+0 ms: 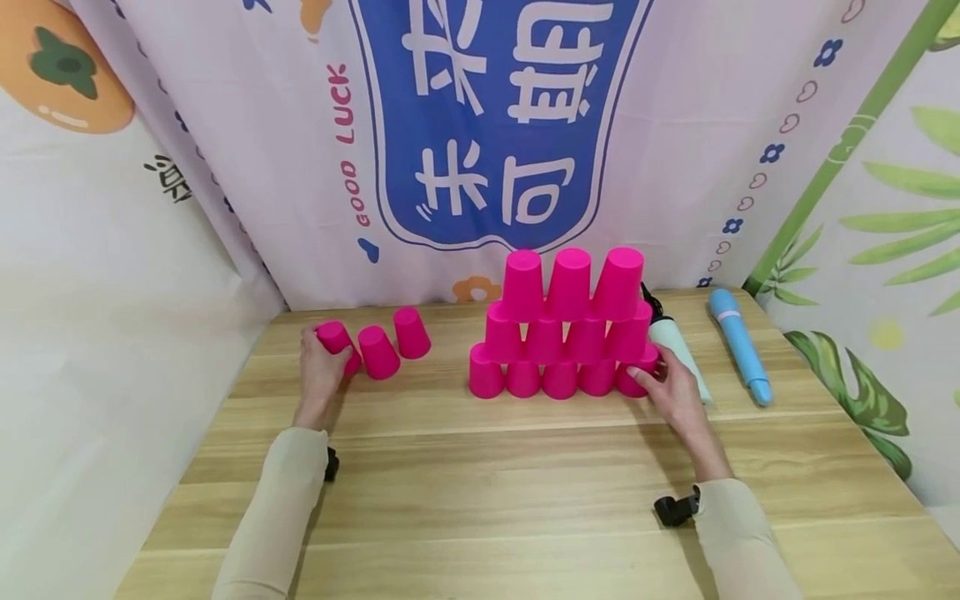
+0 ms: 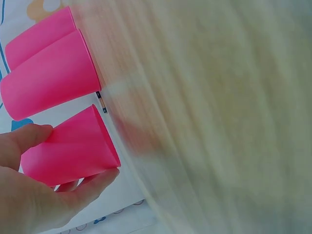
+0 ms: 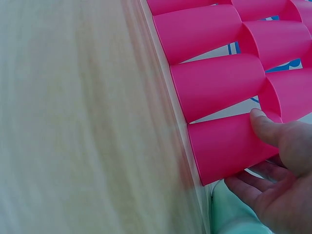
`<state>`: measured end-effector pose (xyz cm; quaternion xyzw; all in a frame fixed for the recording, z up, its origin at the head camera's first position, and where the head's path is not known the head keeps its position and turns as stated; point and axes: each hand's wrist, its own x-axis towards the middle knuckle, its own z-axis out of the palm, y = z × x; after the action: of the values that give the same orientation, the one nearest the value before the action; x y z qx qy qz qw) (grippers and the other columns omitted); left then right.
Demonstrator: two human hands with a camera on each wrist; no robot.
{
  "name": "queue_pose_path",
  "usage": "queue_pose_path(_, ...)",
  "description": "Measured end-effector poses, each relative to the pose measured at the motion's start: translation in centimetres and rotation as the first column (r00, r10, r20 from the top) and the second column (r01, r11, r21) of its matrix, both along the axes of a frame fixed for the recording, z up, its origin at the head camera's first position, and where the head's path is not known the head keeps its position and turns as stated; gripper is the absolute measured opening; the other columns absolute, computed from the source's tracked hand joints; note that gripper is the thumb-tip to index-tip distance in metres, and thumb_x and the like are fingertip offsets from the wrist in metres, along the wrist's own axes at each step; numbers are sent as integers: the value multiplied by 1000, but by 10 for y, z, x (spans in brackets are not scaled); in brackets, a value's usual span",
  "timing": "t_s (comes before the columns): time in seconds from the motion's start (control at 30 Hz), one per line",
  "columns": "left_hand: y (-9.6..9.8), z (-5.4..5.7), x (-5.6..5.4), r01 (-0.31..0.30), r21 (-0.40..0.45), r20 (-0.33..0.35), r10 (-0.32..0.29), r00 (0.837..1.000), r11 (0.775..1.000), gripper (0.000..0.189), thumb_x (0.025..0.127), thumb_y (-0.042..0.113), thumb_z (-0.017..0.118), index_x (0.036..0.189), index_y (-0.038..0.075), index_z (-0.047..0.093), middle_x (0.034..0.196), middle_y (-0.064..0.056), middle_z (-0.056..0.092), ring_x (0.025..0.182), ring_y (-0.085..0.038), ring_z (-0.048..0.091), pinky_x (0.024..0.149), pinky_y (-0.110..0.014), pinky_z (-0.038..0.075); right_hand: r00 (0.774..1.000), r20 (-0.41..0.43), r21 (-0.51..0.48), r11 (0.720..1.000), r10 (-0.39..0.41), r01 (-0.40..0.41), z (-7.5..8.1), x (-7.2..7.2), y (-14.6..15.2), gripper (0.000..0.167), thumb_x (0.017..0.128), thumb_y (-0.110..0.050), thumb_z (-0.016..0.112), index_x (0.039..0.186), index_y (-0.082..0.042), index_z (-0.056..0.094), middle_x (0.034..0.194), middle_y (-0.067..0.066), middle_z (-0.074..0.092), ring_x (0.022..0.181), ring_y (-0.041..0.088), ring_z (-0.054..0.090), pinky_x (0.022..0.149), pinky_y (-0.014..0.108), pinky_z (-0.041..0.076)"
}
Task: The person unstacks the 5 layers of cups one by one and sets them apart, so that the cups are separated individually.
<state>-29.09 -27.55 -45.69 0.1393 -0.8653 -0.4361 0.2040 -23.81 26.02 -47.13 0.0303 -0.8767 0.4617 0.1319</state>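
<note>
My left hand (image 1: 322, 367) grips a pink plastic cup (image 2: 73, 146), mouth down, with the thumb on one side and the fingers round the other. Beside it stand two more upside-down pink cups (image 1: 378, 352). To the right rises a three-tier stack of pink cups (image 1: 559, 379), three on top and several in each lower tier. At the bottom row's right end, my right hand (image 1: 677, 392) holds the last cup (image 3: 229, 146) between thumb and fingers. That cup stands mouth down on the table, under the stack's right edge.
Behind my right hand a pale green bottle (image 1: 681, 350) lies on the wooden table (image 1: 480, 492). Farther right is a blue microphone-shaped object (image 1: 741, 346). A printed cloth (image 1: 300, 208) hangs close behind the table's back edge.
</note>
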Motion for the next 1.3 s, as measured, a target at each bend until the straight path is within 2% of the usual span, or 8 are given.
queue_pose_path(0.6, 0, 0, -4, 23, -59, 49, -20, 999, 998, 68, 84, -2, 65, 140, -6, 27, 130, -36, 40, 119, -50, 44, 103, -55, 37, 1000, 0, 7, 1000, -3, 3, 0, 0, 3, 60, 92, -21, 66, 140, 4, 40, 127, 29, 53, 111, 45, 55, 92, 53, 48)
queue_pose_path(0.7, 1, 2, -1, 17, -103, 4, -17, 1000, 995, 71, 82, 0, 66, 140, -7, 26, 137, -36, 32, 128, -51, 32, 108, -56, 27, 1000, -6, 5, 1000, 0, 0, 0, 0, 2, 60, 92, -20, 67, 140, 5, 40, 126, 29, 53, 111, 45, 55, 92, 53, 49)
queue_pose_path(0.8, 10, 11, 5, -24, -162, -121, 4, 993, 986, 71, 81, 2, 66, 140, -8, 29, 147, -30, 19, 137, -48, 12, 110, -58, 22, 1000, -9, 9, 1000, 0, 0, 0, 0, 2, 60, 92, -20, 67, 139, 5, 41, 126, 29, 54, 110, 44, 56, 92, 52, 49)
queue_pose_path(0.9, 25, 31, 14, -64, -175, -285, 12, 958, 983, 63, 84, 2, 64, 139, -5, 34, 151, -23, 14, 142, -41, 2, 113, -55, 21, 1000, -5, 12, 1000, -1, 1, 2, 0, 1, 59, 92, -19, 67, 139, 4, 41, 126, 29, 54, 111, 44, 56, 92, 52, 49)
queue_pose_path(0.97, 44, 51, 20, -37, -150, -364, -20, 931, 988, 59, 86, 1, 63, 138, -3, 37, 152, -19, 17, 143, -36, 8, 112, -51, 27, 1000, -4, 11, 1000, -4, 4, 4, 1, 1, 59, 92, -19, 67, 139, 4, 41, 126, 29, 54, 111, 45, 56, 92, 52, 49)
queue_pose_path(1.1, 95, 96, 32, 192, -67, -448, -201, 871, 979, 57, 88, -2, 60, 140, 2, 37, 148, -15, 29, 139, -26, 25, 113, -42, 27, 1000, 3, 14, 1000, -5, 5, 7, 2, 1, 60, 92, -22, 66, 140, 4, 40, 127, 29, 53, 112, 45, 55, 92, 52, 48)
queue_pose_path(1.2, 136, 123, 40, 405, -23, -461, -369, 807, 914, 58, 91, 5, 61, 143, 6, 35, 148, -10, 33, 137, -22, 31, 111, -44, 31, 1000, 25, 22, 1000, 2, -2, 7, 4, 0, 61, 93, -24, 64, 141, 4, 39, 128, 28, 52, 113, 44, 55, 93, 53, 48)
queue_pose_path(1.3, 171, 139, 45, 557, -20, -444, -507, 739, 830, 63, 92, 16, 64, 146, 10, 31, 150, -9, 31, 138, -22, 30, 109, -45, 34, 999, 37, 22, 1000, 6, -7, 5, 5, -2, 62, 93, -26, 65, 141, 4, 39, 129, 28, 52, 113, 45, 55, 93, 53, 48)
